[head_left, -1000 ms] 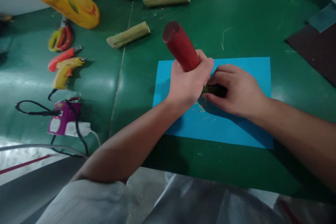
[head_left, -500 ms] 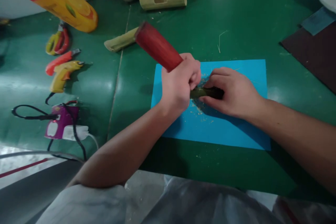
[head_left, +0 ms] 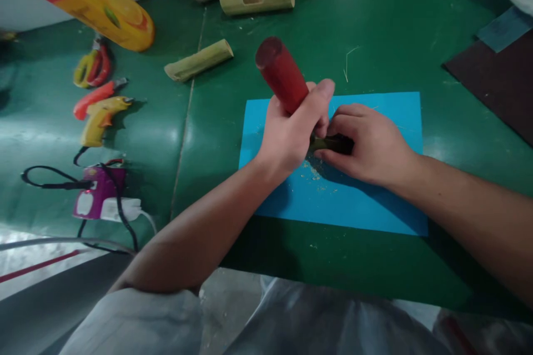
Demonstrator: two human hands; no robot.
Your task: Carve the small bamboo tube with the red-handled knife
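Observation:
My left hand [head_left: 291, 127] is closed around a thick red-handled tool [head_left: 283, 75], whose handle leans up and to the left. The tool's working end is hidden behind the fist and cannot be made out. My right hand [head_left: 372, 141] grips a short dark-green piece of bamboo [head_left: 333, 144], thumb on the near side and fingers on the far side. Both hands meet over a blue sheet [head_left: 366, 208], with the left fist at the bamboo's left end. Pale shavings [head_left: 314, 171] lie scattered on the sheet below the bamboo.
On the green table, a cut bamboo tube [head_left: 200, 60] and several notched tubes [head_left: 258, 0] lie farther back. To the left are an orange drink bottle [head_left: 120, 11], pliers [head_left: 91, 66], a utility knife [head_left: 97, 97], a yellow glue gun [head_left: 102, 122] and a purple power strip [head_left: 102, 194] with cables.
My left hand has shifted right with the tool, and the red handle has swung more upright. Its top no longer covers the bamboo tube behind. My right hand stays nearly still.

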